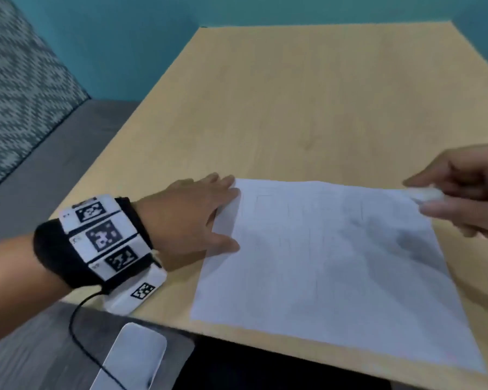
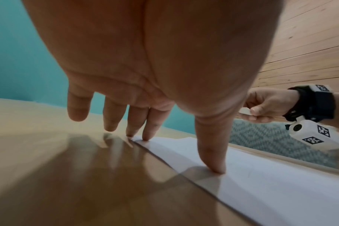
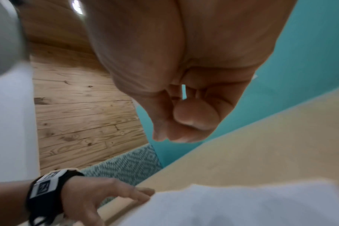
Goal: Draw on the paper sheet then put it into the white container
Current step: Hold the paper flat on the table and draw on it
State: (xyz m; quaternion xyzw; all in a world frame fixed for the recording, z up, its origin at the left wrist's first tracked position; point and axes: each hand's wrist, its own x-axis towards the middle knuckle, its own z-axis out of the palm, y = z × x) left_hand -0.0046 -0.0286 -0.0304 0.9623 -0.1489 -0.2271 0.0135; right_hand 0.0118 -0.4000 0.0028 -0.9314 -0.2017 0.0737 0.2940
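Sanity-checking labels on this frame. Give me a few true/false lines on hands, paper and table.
1. The left hand presses straight fingers on the left edge of the paper. True.
2. The right hand is flat on the table. False: it pinches the paper's far right corner, lifting it slightly.
3. The paper is crumpled into a ball. False: it lies mostly flat on the table.
4. Faint lines show on the paper. True.
5. The left thumb touches the paper. True.
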